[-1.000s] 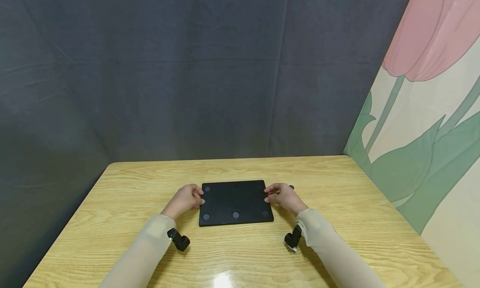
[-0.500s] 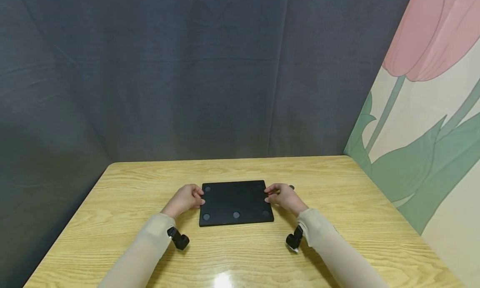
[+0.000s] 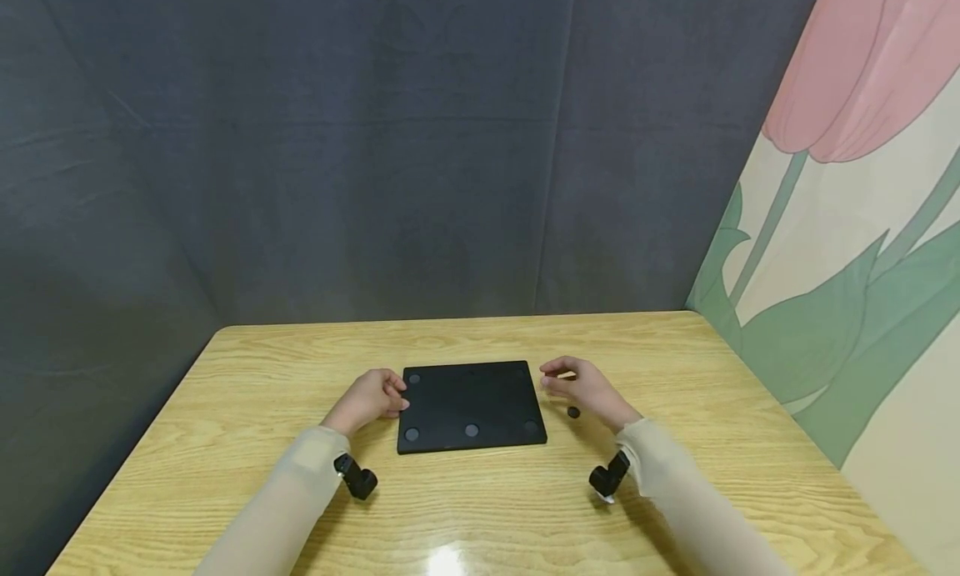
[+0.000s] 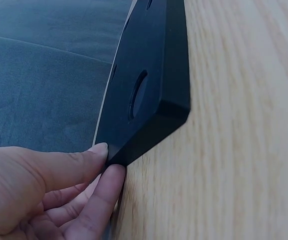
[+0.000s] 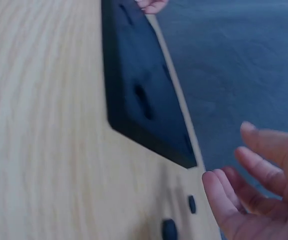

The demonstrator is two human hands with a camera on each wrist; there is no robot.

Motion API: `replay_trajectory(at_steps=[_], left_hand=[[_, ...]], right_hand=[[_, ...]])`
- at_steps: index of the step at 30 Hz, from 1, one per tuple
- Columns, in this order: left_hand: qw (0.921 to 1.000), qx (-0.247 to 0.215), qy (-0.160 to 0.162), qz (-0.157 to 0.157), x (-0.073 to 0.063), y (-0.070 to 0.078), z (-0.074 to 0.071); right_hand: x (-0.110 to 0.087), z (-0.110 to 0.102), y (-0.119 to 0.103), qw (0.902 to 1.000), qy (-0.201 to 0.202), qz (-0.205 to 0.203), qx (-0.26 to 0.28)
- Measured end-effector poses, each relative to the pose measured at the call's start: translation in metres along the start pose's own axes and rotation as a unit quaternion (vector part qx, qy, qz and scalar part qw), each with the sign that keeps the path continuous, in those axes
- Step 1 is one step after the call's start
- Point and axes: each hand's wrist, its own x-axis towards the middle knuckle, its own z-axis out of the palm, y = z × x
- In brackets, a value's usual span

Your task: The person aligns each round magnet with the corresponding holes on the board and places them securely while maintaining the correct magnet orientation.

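Left hand (image 3: 369, 396) pinches the left edge of the black board (image 3: 471, 403), flat on the worktop (image 3: 495, 509), presumably steadying it. Right hand (image 3: 588, 391), fingers parted, holding nothing, hovers beside the opposite edge, near two dark discs (image 5: 169, 229).

Board (image 3: 468, 399): black, dark-grey recesses (image 3: 472, 430). Tabletop (image 3: 240, 426): yellow wood grain. Drape (image 3: 375, 159): slate blue. Wall panel (image 3: 817, 334), right of frame, shows pink-and-green tulips (image 3: 825, 67).

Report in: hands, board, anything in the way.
Left hand pinches board at left edge. Right hand empty, off board. Board on table. Two small black discs near right hand.
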Motion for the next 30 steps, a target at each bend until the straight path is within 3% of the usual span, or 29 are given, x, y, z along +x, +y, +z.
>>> replay_trajectory(at_steps=[6, 11, 22, 30], left_hand=[[1.0, -0.004, -0.003, -0.001, 0.0, 0.0, 0.0], [1.0, -0.008, -0.005, -0.001, 0.0, 0.0, 0.0], [1.0, -0.007, -0.006, -0.003, 0.0, 0.0, 0.0], [1.0, -0.005, -0.005, -0.004, -0.003, 0.003, 0.0]], right_hand=[[-0.011, -0.016, -0.001, 0.9988, 0.015, -0.047, -0.006], [-0.016, -0.024, 0.004, 0.9968, 0.039, -0.058, -0.038], [-0.026, -0.031, 0.017, 0.9975, 0.032, -0.04, -0.048], [-0.03, -0.03, 0.028, 0.9991, -0.01, -0.001, -0.042]])
